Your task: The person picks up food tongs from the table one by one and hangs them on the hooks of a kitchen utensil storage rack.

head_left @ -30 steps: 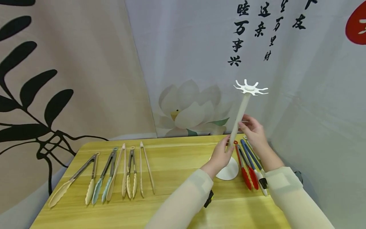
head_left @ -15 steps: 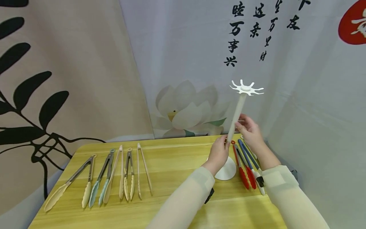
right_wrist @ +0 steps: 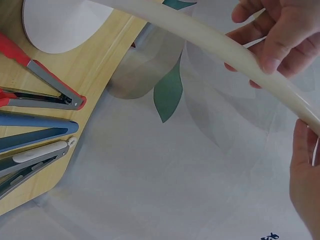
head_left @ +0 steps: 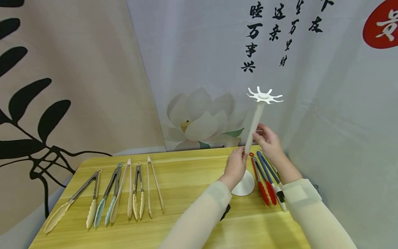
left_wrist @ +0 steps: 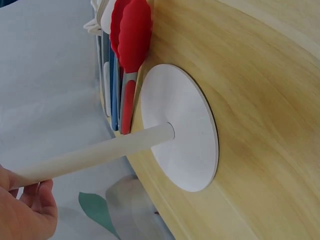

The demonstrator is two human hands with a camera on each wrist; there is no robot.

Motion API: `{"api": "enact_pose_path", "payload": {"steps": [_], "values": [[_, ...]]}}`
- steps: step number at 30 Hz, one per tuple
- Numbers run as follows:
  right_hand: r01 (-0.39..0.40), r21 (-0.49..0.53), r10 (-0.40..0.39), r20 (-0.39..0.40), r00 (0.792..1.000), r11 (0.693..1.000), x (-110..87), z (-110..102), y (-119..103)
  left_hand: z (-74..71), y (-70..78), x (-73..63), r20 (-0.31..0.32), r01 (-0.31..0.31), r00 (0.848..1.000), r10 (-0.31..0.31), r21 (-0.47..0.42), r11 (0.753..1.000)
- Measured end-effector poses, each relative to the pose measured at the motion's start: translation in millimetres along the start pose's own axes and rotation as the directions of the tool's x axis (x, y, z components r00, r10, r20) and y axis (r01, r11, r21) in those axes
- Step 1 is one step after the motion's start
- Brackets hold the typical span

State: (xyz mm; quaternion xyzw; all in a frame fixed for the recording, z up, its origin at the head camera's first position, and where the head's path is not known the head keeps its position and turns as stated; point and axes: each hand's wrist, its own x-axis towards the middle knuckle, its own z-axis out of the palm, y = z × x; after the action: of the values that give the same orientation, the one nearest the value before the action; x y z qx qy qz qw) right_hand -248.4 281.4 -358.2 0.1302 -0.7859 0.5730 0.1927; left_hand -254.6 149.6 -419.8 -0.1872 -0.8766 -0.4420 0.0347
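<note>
A white utensil stand with a round base, a pale post and a crown of curved hooks stands on the table. The hooks carry nothing. My left hand grips the post on its lower half, fingers curled round it, as the left wrist view also shows. Higher up, my right hand holds the same post between thumb and fingers. The right wrist view has both hands on it, the left nearer the base. Red-tipped tongs lie just right of the base.
Blue-handled tongs lie beside the red ones, with grey-handled tongs at the table's right edge. On the left, several tongs stand in a row, among them long cream-tipped tongs and light-blue-tipped tongs. A printed curtain hangs behind the table.
The whole head view has shifted, so that table, tongs, stand and hands all appear slightly further left. Both hands keep their places on the post.
</note>
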Motion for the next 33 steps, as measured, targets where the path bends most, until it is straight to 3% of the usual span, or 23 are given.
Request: {"api": "enact_pose_path", "payload": {"steps": [12,33], "values": [[0.002,-0.039,-0.002,-0.004,1.000,0.999,1.4,8,-7,-3.4,-6.5,-2.2,-0.030,-0.052,0.998,0.053,0.029,0.998],[0.050,0.027,-0.051,0.019,0.999,0.998,6.4,27,-8,-18.9,-20.2,-7.0,-0.035,-0.055,0.998,0.057,0.038,0.998]]}}
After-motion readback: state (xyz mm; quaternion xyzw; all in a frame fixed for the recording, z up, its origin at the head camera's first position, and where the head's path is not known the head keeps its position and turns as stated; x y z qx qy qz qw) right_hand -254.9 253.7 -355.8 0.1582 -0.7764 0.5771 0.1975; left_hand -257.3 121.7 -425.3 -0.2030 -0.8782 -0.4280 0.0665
